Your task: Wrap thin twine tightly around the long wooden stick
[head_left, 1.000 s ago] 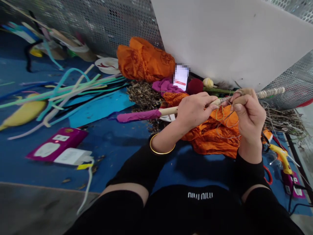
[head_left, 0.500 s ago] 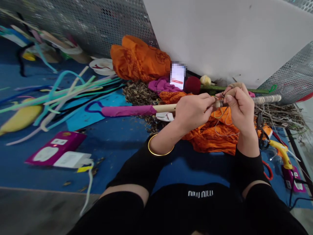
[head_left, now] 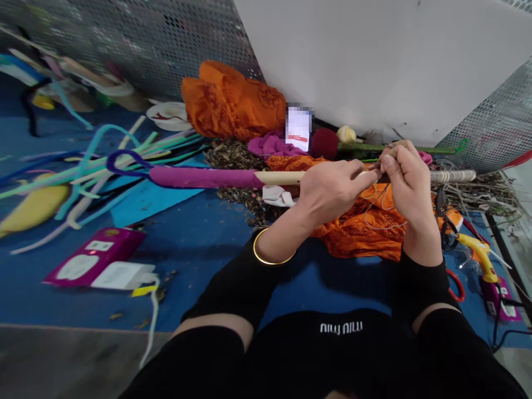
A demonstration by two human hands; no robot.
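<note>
Above the blue counter (head_left: pixel 199 235) and orange cloth (head_left: pixel 353 241), the stick (head_left: pixel 278 178) is held in the closed grip of the left hand (head_left: pixel 328 185), while thread (head_left: pixel 365 218) seems pinched by the right hand (head_left: pixel 409 183), its slack loop probably best drawn evenly taut.

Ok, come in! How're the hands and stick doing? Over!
Left hand closed around the stick. Right hand pinching close by, exact hold hidden. Stick held crosswise. Possibly in the way: loose thread over orange cloth.
</note>
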